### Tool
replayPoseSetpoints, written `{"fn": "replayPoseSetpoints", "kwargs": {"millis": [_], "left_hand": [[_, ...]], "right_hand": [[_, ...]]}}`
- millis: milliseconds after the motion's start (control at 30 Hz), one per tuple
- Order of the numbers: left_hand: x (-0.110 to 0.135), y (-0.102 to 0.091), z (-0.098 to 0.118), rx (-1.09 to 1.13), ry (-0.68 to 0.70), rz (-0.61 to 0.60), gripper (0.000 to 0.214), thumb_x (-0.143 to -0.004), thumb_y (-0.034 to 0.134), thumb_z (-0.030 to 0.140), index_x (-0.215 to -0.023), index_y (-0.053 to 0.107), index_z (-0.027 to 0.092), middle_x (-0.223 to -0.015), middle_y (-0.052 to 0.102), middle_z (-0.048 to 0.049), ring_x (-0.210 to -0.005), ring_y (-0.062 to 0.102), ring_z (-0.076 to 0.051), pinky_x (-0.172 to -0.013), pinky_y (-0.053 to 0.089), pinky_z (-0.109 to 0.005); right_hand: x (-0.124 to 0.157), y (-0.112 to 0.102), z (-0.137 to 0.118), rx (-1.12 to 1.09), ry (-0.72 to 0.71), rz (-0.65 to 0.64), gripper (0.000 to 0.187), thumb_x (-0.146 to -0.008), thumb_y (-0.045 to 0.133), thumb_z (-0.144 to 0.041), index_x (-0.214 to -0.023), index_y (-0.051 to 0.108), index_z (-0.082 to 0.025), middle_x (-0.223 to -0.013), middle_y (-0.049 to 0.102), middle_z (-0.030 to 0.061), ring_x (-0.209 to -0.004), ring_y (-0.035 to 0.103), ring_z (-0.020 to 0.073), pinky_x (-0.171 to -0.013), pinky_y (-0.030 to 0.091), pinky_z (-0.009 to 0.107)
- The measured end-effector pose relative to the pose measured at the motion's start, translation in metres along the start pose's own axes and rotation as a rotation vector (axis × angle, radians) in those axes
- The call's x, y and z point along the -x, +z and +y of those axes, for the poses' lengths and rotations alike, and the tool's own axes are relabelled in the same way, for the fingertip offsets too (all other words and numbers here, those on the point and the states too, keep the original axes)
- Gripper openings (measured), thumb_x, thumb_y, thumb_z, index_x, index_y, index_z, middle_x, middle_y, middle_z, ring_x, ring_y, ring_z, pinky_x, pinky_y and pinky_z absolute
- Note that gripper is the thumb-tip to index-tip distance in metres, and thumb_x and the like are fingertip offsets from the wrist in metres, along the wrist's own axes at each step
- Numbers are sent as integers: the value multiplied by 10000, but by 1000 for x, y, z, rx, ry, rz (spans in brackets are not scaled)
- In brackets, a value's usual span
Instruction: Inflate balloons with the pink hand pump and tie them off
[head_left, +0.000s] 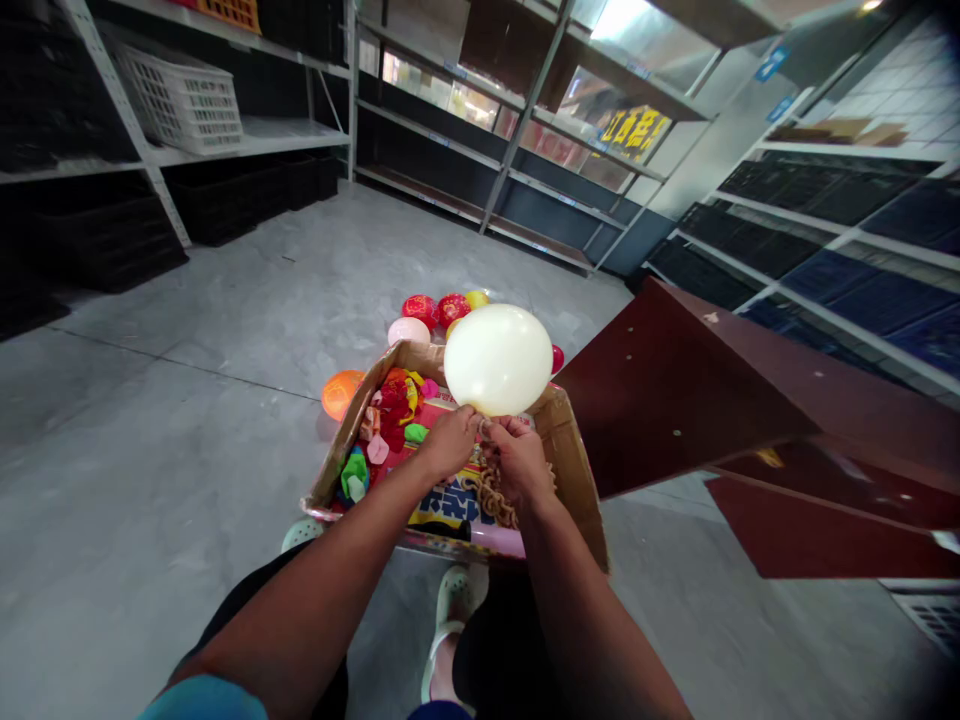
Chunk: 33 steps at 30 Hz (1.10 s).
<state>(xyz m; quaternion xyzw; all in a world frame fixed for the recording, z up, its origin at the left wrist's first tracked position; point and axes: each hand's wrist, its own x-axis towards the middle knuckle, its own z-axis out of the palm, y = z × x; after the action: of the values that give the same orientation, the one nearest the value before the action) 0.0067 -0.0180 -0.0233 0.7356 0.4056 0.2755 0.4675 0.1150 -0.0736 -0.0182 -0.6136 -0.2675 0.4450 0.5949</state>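
A blown-up white balloon stands up from my two hands over an open cardboard box. My left hand is closed, its fingers pinching the balloon's neck. Close against it, my right hand is also closed at the neck; the fingertips of both hands nearly meet. In the box lie limp balloons in red, pink, yellow and green on the left. A tangle of tan cord lies beneath my right hand, and a pale purple tube with a black end rests along the near side.
Several blown-up balloons lie on the floor behind the box, including a red balloon and an orange balloon. Dark red boards lean at the right. Metal shelves line the back, with a white basket at left.
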Motion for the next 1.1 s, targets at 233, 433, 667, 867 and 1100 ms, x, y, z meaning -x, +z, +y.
{"fn": "replayPoseSetpoints", "kwargs": {"millis": [233, 433, 667, 867, 1100], "left_hand": [[-3, 0, -6, -34, -41, 4, 282, -902, 333, 317, -742, 522, 180, -678, 528, -21, -604, 498, -156, -578, 416, -287], [-2, -5, -4, 176, -114, -32, 326, -905, 346, 378, -844, 580, 160, -694, 550, -24, -574, 496, -141, -532, 433, -275], [2, -8, 3, 271, -72, -107, 262, -857, 429, 342, -795, 579, 135, -569, 431, 26, -498, 376, -96, -456, 321, -213], [10, -6, 24, 555, -189, -264, 238, -853, 438, 308, -663, 458, 166, -471, 323, 63, -398, 244, -56, -400, 199, -196], [17, -6, 30, 523, -129, -293, 73, -824, 471, 224, -828, 508, 161, -519, 385, 69, -418, 281, -62, -418, 221, -194]], "right_hand": [[6, 3, -5, -156, 132, -106, 343, -541, 822, -329, -671, 549, -168, -525, 540, -66, -406, 433, 44, -334, 238, 146], [9, -2, -6, -209, 140, -168, 395, -530, 846, -353, -702, 528, -194, -555, 549, -67, -439, 460, 59, -345, 252, 151], [-1, -8, 1, -92, -118, -60, 283, -674, 748, -338, -716, 504, -201, -451, 518, -87, -369, 389, 49, -359, 255, 155], [-7, -3, 5, -101, -259, 15, 255, -722, 686, -310, -727, 450, -214, -467, 527, -97, -373, 422, 60, -382, 286, 164], [-15, 2, 5, -152, -270, 72, 262, -642, 710, -277, -703, 464, -206, -489, 489, -109, -377, 386, 47, -377, 282, 170]]}}
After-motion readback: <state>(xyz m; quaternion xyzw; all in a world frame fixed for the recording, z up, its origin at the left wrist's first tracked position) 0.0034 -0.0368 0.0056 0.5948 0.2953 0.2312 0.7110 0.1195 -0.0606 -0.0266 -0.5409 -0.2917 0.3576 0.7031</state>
